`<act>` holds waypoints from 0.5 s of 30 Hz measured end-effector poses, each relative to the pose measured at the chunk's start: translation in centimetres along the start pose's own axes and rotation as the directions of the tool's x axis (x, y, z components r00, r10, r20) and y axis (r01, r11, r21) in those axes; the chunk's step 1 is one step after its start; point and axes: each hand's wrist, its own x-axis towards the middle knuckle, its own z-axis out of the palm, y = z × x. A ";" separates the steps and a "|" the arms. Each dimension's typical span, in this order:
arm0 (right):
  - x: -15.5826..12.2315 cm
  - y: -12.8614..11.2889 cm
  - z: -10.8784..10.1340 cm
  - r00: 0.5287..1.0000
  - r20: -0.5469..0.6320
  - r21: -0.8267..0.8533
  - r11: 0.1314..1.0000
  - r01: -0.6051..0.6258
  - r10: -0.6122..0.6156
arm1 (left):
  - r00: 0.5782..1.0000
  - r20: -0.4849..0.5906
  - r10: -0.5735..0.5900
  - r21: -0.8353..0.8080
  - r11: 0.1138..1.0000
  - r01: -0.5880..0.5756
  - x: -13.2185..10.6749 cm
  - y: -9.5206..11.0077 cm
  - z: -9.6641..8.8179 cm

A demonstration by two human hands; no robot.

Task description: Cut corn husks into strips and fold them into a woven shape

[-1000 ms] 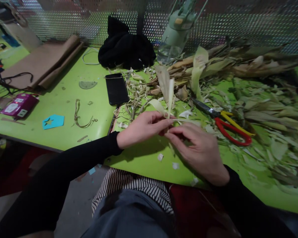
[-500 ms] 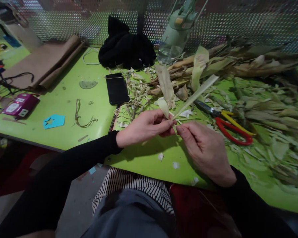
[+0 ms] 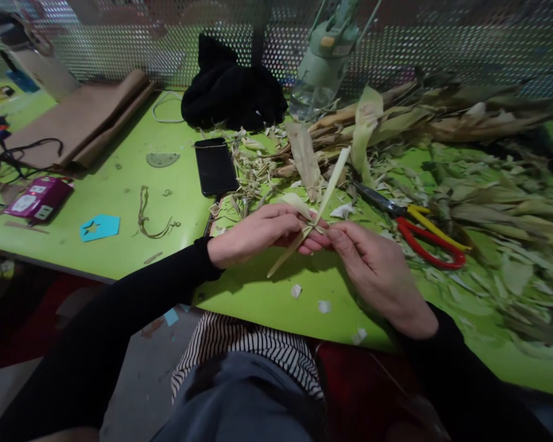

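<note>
Pale corn husk strips (image 3: 333,184) cross at a small knot-like spot between my hands, one end pointing up and away, another down toward me. My left hand (image 3: 262,233) grips them, its thumb on top and its fingertips reaching under the crossing. A pinch of thumb and forefinger in my right hand (image 3: 373,270) holds a short end just right of the crossing. Close beyond lie a wider dry husk piece (image 3: 304,156) and a pair of scissors (image 3: 431,242) with one red and one yellow handle.
A black phone (image 3: 215,167), a green water bottle (image 3: 320,70) and a black cloth (image 3: 235,89) are farther back. Husk piles (image 3: 488,120) and scraps cover the right side. To the left are a braided cord (image 3: 144,212), a blue paper cutout (image 3: 99,228) and a purple box (image 3: 39,199).
The long strip end has swung up and left, now steeper. Another end now shows below my left hand, pointing toward me, and the crossing has come into view.
</note>
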 end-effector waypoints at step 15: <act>-0.5 -0.8 1.7 0.987 -0.105 -0.132 0.985 0.107 -0.121 | 0.983 -0.038 0.180 -0.007 0.984 -0.181 -0.2 -0.5 1.1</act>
